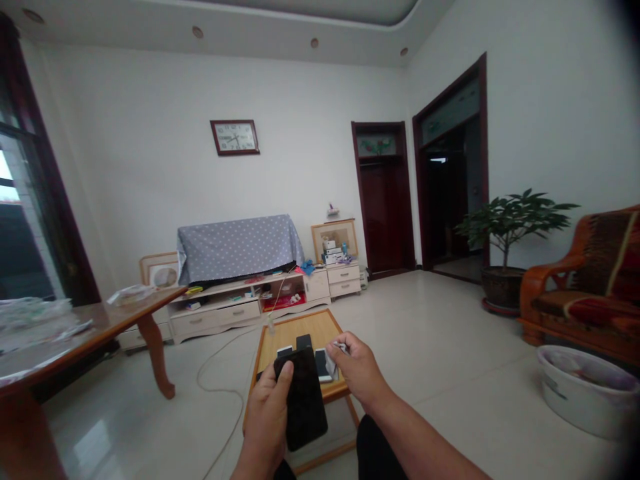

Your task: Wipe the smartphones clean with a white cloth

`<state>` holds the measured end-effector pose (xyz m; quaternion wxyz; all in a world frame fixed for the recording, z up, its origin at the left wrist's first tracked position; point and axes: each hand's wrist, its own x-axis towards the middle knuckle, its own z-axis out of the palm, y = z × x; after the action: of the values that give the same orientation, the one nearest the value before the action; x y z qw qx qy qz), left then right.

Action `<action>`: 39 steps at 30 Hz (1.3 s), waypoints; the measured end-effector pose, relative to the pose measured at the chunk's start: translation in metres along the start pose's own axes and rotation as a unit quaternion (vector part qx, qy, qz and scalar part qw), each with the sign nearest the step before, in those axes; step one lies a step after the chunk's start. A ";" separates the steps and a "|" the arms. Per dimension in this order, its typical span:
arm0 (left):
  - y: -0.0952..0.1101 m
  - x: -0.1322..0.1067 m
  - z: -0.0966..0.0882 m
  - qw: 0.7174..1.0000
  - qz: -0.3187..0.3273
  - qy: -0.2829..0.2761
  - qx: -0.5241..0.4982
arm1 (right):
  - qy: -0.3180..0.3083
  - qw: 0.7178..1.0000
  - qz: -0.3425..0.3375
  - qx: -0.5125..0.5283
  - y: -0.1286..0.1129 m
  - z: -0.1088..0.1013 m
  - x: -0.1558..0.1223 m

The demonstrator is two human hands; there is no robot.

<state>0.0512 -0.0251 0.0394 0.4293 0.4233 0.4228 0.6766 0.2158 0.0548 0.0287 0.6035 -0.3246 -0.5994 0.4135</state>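
1. The tiled floor (440, 347) of a white-walled living room fills the lower view, with a dark wooden doorway (450, 173) at 1 o'clock.
2. A long wooden desk (85, 320) runs in from 9 o'clock, with crumpled clear plastic (35, 320) lying on its top.
3. A low white cabinet (215, 313) stands against the far wall at 11 o'clock, carrying a dotted grey cover (237, 248) and assorted small items.
4. A wooden armchair (580, 287) sits at 3 o'clock, with a potted plant (510, 227) just beside it, toward 2 o'clock.
5. A white plastic tub (585, 393) rests on the floor at 4 o'clock.
6. A small, low wooden desk (320, 330) stands at 6 o'clock, just beyond and below both hands.
7. The left hand (265, 420) is over the near part of the low desk, its fingers (283, 377) clenched around a black phone (304, 400), which it holds tilted above the desk.
8. The right hand (357, 370) is just beside the phone, its fingers (340, 347) pinching a small white cloth (331, 363).
9. Three more phones lie flat on the low desk, partly hidden behind the black phone: a pale one (285, 351), a dark one (303, 343) and a pale one (323, 365).
10. A thin white cable (215, 380) curves across the floor beside the low desk.
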 end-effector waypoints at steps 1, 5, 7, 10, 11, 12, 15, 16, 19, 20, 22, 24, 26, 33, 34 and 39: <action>0.002 0.001 -0.001 0.999 -0.017 -0.016 -0.034 | -0.013 1.000 0.012 0.026 -0.003 0.001 -0.002; 0.006 0.004 -0.002 0.995 -0.041 -0.032 -0.082 | -0.081 0.988 0.046 0.119 -0.023 0.008 -0.006; 0.008 0.004 -0.001 0.994 -0.048 -0.036 -0.092 | -0.098 0.985 0.044 0.136 -0.031 0.013 -0.004; 0.011 0.004 0.000 0.993 -0.044 -0.047 -0.100 | -0.118 0.982 0.040 0.141 -0.037 0.020 0.000; 0.012 0.004 0.000 0.993 -0.041 -0.046 -0.100 | -0.124 0.982 0.039 0.138 -0.037 0.022 0.001; 0.012 0.004 0.000 0.993 -0.041 -0.039 -0.101 | -0.130 0.982 0.039 0.134 -0.036 0.024 0.000; 0.012 0.006 -0.006 0.992 -0.056 -0.015 -0.112 | -0.144 0.981 0.043 0.124 -0.029 0.027 -0.011; 0.012 0.007 -0.008 0.991 -0.064 -0.010 -0.115 | -0.154 0.979 0.048 0.124 -0.025 0.027 -0.017; 0.010 0.010 -0.015 0.989 -0.083 -0.004 -0.120 | -0.187 0.970 0.076 0.136 -0.016 0.026 -0.032; 0.009 0.010 -0.016 0.989 -0.086 -0.005 -0.123 | -0.193 0.968 0.083 0.139 -0.015 0.026 -0.034; 0.009 0.010 -0.016 0.987 -0.088 -0.014 -0.132 | -0.187 0.969 0.078 0.139 -0.018 0.027 -0.031; 0.010 0.010 -0.014 0.986 -0.086 -0.030 -0.141 | -0.170 0.973 0.071 0.141 -0.027 0.028 -0.020; 0.012 0.010 -0.011 0.984 -0.082 -0.048 -0.148 | -0.159 0.971 0.080 0.159 -0.036 0.031 -0.007; 0.020 0.018 -0.018 0.973 -0.109 -0.024 -0.199 | -0.197 0.953 0.127 0.189 -0.030 0.036 -0.022; 0.021 0.020 -0.021 0.970 -0.122 -0.011 -0.211 | -0.208 0.950 0.138 0.187 -0.026 0.035 -0.032; 0.023 0.024 -0.035 0.959 -0.154 0.020 -0.237 | -0.239 0.940 0.177 0.169 -0.013 0.029 -0.065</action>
<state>0.0069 -0.0159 0.0558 0.6078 0.2253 0.3190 0.6914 0.1927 -0.0123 0.0128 0.4059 -0.2105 -0.5802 0.6741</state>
